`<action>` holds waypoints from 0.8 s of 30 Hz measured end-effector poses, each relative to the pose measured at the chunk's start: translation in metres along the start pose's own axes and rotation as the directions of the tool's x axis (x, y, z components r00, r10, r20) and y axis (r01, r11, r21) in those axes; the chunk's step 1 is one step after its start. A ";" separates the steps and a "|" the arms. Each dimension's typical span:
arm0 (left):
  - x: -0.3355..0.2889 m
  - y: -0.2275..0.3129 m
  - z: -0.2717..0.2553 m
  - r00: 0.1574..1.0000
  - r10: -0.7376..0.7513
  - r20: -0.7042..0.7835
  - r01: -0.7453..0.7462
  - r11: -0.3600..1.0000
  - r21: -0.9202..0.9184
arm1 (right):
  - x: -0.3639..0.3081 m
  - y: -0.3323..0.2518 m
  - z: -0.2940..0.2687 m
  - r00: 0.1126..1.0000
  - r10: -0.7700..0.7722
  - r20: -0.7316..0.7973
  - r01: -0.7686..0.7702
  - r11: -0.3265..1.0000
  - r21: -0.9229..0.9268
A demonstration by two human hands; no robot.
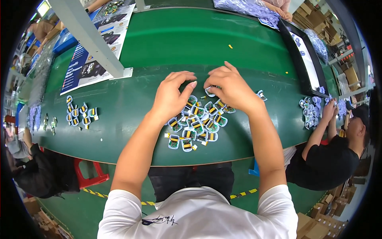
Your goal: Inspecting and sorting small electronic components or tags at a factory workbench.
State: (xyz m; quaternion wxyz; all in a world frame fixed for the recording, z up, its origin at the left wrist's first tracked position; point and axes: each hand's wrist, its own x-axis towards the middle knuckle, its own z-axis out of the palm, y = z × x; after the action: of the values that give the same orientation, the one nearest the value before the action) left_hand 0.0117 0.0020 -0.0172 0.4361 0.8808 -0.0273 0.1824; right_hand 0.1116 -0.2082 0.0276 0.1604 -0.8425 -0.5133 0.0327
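Modules (197, 126) lie heaped nearside of the unclenched left hand (172, 92) and the right hand (232, 88) grasping one.

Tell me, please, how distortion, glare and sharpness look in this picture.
Head view: the near edge of the green table bows, and the corners go black; head view: a lighter sheen lies across the far green strip; head view: the module pile shows clear outlines, but finest details are unclear.

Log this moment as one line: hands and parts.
left hand: open, no part held | right hand: holding small unit | pile of units: on green table
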 end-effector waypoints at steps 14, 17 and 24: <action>0.000 0.016 -0.001 0.993 -0.109 0.040 0.116 0.921 -0.371 | 0.001 -0.020 0.031 0.772 0.037 -0.635 0.134 0.967 0.218; -0.002 0.016 0.001 0.999 -0.014 -0.035 0.003 0.957 -0.291 | -0.002 -0.019 0.038 0.768 0.030 -0.640 0.179 0.949 0.259; -0.002 0.004 0.000 1.000 -0.003 -0.012 0.000 0.974 -0.226 | -0.004 -0.032 0.033 0.775 -0.172 -0.608 0.382 0.894 0.234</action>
State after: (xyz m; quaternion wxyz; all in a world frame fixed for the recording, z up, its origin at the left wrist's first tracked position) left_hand 0.0091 -0.0008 -0.0154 0.5338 0.8243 -0.0444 0.1831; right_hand 0.0748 -0.1902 0.0061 0.4548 -0.6848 -0.5475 -0.1567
